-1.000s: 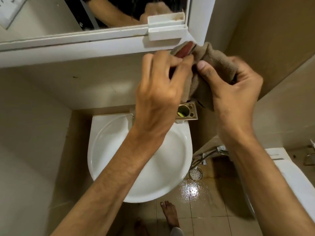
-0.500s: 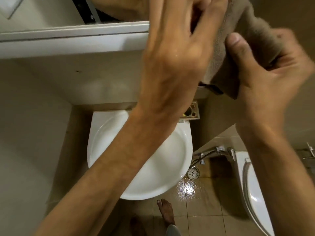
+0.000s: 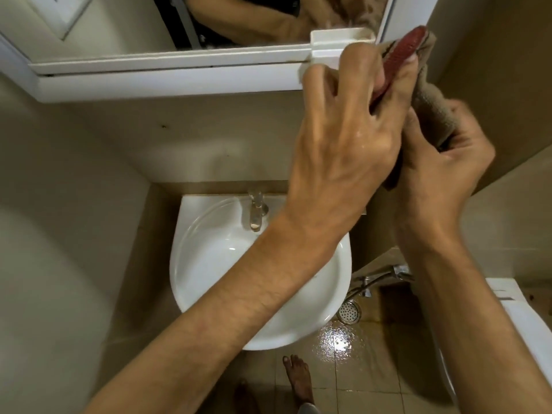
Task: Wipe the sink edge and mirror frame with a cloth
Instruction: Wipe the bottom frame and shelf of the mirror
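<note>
I judge I'm between wipes, readying the cloth (image 3: 430, 113) at the upper right of the frame, beside the mirror frame (image 3: 179, 77); my left hand (image 3: 343, 150) is closed on a red ribbed object (image 3: 397, 59) against the cloth, my right hand (image 3: 442, 171) clenched around the cloth's lower bunch; next I need it folded and pressed flat on the frame; the small white shelf (image 3: 337, 41) interrupts the run; the sink (image 3: 209, 264) sits lower centre, its tap (image 3: 255, 210) upright.
</note>
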Demonstrator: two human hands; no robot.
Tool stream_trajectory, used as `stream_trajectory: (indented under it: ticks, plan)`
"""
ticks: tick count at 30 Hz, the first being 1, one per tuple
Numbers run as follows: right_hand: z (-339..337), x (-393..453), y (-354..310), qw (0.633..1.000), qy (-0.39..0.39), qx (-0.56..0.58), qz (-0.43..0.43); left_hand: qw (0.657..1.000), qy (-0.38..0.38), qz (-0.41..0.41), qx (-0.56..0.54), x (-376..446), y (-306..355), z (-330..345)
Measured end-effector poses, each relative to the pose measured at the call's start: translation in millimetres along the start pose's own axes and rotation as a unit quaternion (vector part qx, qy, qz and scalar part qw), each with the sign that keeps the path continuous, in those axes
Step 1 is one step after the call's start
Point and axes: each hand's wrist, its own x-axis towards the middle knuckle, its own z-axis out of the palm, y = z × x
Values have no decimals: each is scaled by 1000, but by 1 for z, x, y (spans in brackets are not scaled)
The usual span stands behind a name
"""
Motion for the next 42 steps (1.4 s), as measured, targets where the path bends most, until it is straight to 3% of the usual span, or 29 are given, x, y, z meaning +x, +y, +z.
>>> stream_trajectory:
  ticks: [4, 13, 16, 23, 28, 31, 34, 42]
  plan:
    - [3, -8, 4, 998, -16, 57, 32, 996, -48, 71, 28, -7, -4, 3]
    - [43, -30, -3, 994, -1, 95, 62, 998, -69, 1, 0, -17, -44, -24]
    - [68, -41, -8, 989, -11, 115, 94, 990, -44, -110, -71, -11, -67, -37]
    - [132, -75, -9, 978, -20, 113, 173, 998, -27, -58, -10, -8, -115, -81]
    - [183, -101, -12, 973, -67, 51, 215, 987, 14, -159, -10, -19, -162, -112]
    - [202, -121, -21, 973, -112, 14, 199, 975, 28, -222, 8, -26, -191, -139]
    - [204, -140, -31, 975, -137, 17, 174, 974, 56, -221, 9, -30, -203, -155]
    - [165, -122, -42, 989, -70, 24, 131, 978, 64, -186, -73, -18, -156, -113]
